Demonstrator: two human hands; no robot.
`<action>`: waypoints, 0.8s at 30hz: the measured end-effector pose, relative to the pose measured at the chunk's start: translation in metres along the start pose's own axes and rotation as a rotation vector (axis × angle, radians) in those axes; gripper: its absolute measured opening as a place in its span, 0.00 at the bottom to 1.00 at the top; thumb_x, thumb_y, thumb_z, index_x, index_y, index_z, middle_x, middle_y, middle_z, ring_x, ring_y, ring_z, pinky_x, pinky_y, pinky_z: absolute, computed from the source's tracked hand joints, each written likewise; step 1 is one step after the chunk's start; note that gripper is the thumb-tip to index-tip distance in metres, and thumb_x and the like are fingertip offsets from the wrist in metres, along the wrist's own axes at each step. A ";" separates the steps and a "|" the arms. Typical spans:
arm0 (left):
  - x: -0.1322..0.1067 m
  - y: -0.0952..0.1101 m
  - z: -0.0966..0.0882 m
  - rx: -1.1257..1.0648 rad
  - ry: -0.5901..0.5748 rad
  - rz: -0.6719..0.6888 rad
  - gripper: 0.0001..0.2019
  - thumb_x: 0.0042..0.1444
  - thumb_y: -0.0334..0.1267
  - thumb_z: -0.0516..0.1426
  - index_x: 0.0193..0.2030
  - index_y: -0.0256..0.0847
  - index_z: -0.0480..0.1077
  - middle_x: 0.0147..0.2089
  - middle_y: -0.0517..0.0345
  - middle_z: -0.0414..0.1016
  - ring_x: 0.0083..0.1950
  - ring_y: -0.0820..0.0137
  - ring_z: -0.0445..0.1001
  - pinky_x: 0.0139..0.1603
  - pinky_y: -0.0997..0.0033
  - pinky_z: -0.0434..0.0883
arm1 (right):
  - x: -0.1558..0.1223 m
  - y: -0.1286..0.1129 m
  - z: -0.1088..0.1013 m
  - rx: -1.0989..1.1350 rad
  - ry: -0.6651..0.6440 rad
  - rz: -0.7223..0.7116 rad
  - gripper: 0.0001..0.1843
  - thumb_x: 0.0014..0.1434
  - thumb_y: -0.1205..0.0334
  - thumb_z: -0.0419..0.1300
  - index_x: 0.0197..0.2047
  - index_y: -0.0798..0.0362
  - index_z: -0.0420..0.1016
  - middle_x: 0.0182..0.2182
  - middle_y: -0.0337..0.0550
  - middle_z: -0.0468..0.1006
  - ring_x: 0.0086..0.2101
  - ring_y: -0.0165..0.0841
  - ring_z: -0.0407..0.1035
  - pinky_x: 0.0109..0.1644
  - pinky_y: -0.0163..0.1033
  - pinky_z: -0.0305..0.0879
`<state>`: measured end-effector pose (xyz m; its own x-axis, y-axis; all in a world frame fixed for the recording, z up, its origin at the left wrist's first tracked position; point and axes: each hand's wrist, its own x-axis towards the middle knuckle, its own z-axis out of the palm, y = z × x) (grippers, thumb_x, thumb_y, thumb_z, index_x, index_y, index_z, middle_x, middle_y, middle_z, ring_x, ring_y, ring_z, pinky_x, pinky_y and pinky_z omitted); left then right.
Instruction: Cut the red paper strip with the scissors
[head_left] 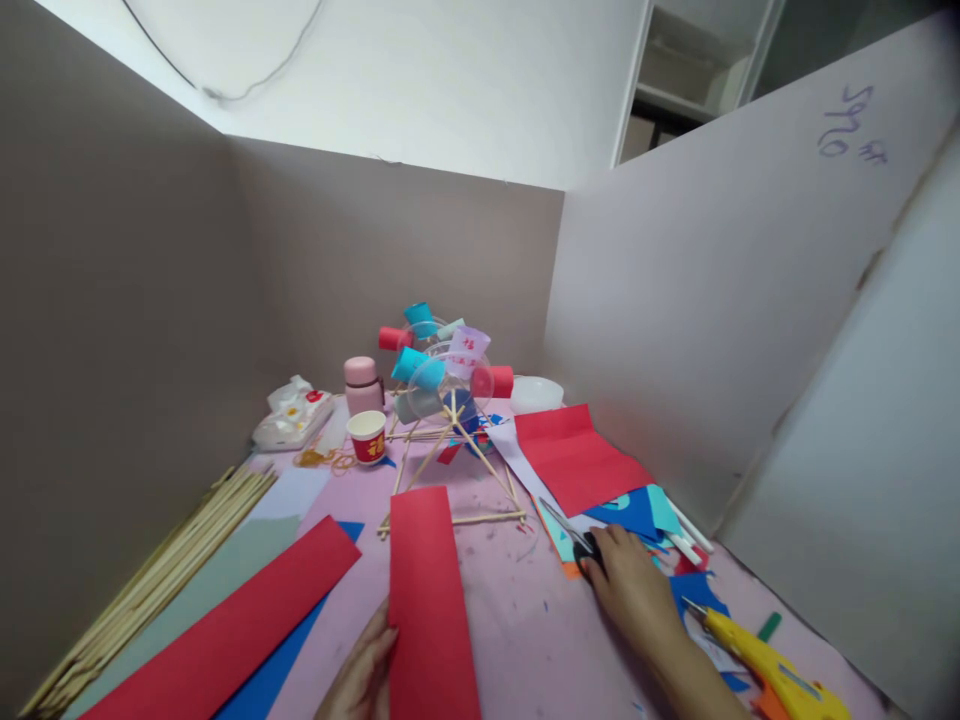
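My left hand (365, 665) grips the edge of a long red paper strip (427, 600), held upright at the front of the table. At the right, the fingers of my right hand (626, 575) close over the black handles of a pair of scissors (570, 530), whose blades point away to the left over paper scraps. Behind the strip stands a wheel model on a frame of wooden sticks (487, 518). Clear round discs carry blue, red, grey and lilac paper cups (420, 368). A second red strip (232, 615) lies flat on the left.
A bundle of sticks (150, 590) lies along the left wall. Further back are a wipes pack (292, 420), pink flask (364, 388), paper cup (367, 440) and white bowl (537, 394). Red paper (577, 455) and a yellow glue gun (765, 660) lie right. Partition walls enclose the table.
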<state>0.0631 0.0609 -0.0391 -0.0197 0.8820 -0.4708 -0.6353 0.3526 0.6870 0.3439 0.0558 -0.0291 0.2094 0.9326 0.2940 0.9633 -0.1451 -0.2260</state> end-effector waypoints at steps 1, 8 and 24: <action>-0.004 0.001 0.004 0.004 -0.003 0.022 0.21 0.48 0.24 0.58 0.50 0.40 0.69 0.51 0.54 0.76 0.62 0.60 0.60 0.61 0.58 0.61 | 0.001 0.003 0.002 -0.013 -0.014 0.003 0.16 0.57 0.71 0.51 0.48 0.64 0.72 0.41 0.60 0.73 0.43 0.51 0.66 0.45 0.50 0.62; -0.012 0.003 0.003 -0.011 -0.013 0.028 0.21 0.47 0.27 0.62 0.50 0.38 0.67 0.51 0.51 0.75 0.58 0.62 0.67 0.57 0.66 0.67 | -0.004 0.006 0.014 -0.010 -0.091 -0.009 0.16 0.57 0.71 0.50 0.47 0.59 0.72 0.37 0.57 0.74 0.41 0.50 0.68 0.39 0.46 0.61; -0.014 0.022 0.000 -0.090 0.194 0.245 0.10 0.52 0.31 0.60 0.42 0.45 0.71 0.61 0.63 0.66 0.63 0.72 0.60 0.64 0.71 0.54 | -0.053 -0.063 -0.003 1.676 -0.769 0.087 0.34 0.41 0.41 0.67 0.47 0.53 0.68 0.18 0.35 0.71 0.17 0.27 0.62 0.21 0.31 0.52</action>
<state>0.0492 0.0563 -0.0177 -0.3218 0.8579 -0.4006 -0.6593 0.1007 0.7451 0.2721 0.0146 -0.0279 -0.3332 0.9380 -0.0961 -0.3017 -0.2026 -0.9316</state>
